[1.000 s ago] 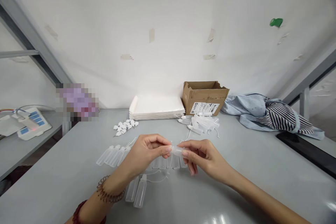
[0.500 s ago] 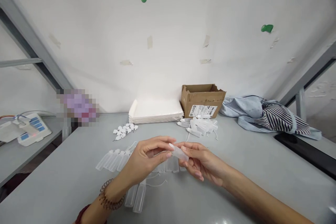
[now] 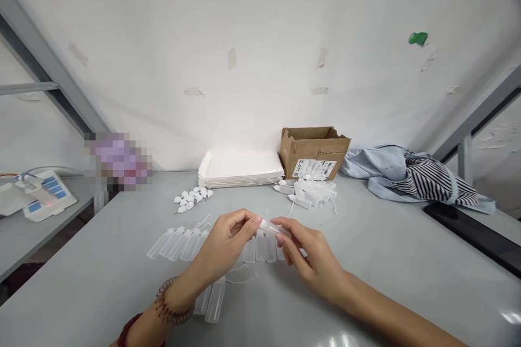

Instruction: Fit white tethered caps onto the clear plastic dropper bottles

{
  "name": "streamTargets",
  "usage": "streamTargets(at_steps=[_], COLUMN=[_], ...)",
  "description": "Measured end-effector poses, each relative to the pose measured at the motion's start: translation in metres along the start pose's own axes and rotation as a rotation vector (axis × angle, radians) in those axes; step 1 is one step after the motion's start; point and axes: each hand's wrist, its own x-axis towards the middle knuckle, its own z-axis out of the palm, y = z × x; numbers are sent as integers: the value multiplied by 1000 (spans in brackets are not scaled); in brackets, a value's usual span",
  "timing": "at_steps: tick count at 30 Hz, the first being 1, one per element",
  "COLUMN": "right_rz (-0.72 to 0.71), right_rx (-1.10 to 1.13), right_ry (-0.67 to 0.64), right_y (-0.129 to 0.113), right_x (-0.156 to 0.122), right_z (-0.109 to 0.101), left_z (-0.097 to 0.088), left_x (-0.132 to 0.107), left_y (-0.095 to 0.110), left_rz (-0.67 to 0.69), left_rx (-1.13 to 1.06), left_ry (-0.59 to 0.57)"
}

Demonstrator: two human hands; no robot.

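Note:
Over the middle of the grey table point(image 3: 386, 260), both hands pinch one small clear plastic vial point(image 3: 269, 226). My left hand point(image 3: 226, 241) grips its left end with thumb and fingertips. My right hand point(image 3: 307, 255) holds the body from the right. Below the hands, a row of clear vials point(image 3: 179, 243) lies flat on the table, and two more vials point(image 3: 211, 301) rest near my left wrist. A pile of capped vials point(image 3: 311, 192) lies further back, and a cluster of small white caps point(image 3: 192, 198) sits at the back left.
A stack of white sheets point(image 3: 240, 168) and an open cardboard box point(image 3: 313, 150) stand against the back wall. Crumpled blue and striped cloth point(image 3: 411, 176) lies at the right, with a dark flat object point(image 3: 476, 233) nearer. A white device point(image 3: 38, 195) rests on a side table at left.
The hands stay together on the vial. They have shifted slightly, the right hand turning over so its back faces up. The view tilted a little.

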Motion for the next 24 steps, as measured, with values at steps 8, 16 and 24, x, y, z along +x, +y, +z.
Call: streamTargets(at_steps=[8, 16, 24], right_rz=[153, -486, -610], right_rx=[102, -387, -612], right_ry=[14, 282, 323], right_y=[-8, 3, 2], right_x=[1, -5, 1], right_z=[-1, 3, -2], left_z=[-8, -6, 2], left_x=[2, -3, -2], left_y=[1, -4, 0], left_rz=[162, 91, 52], left_rx=[-119, -197, -83], left_ry=[-146, -119, -136])
